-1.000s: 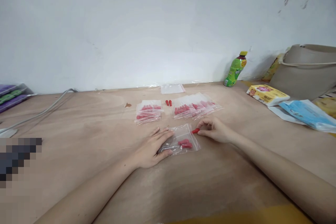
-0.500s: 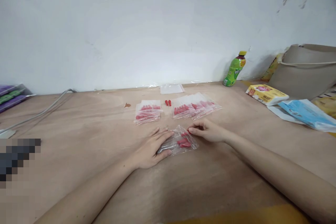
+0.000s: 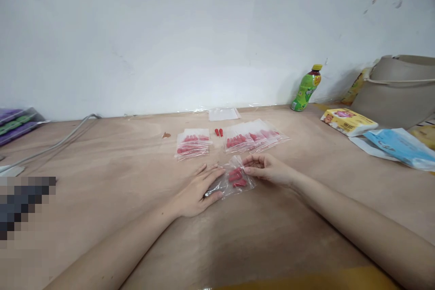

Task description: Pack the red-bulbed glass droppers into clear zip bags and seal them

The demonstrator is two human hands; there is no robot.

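Note:
A clear plastic bag with several red pieces inside lies on the table between my hands. My left hand rests flat on the bag's left part, fingers spread. At the bag's upper right edge, my right hand pinches the plastic between thumb and fingers. Beyond them are two groups of small filled bags, a left stack and a fanned-out right group. Two loose red pieces lie between these groups.
White flat bags lie by the wall. A green bottle, a yellow tissue pack, a blue pack and a grey bag are at the right. A cable and purple-green packs are at the left.
The bag's upper right corner has lifted and shifted slightly left. The red pieces inside sit closer together, and my right hand's fingers are at the bag's edge. My left hand has stayed in place.

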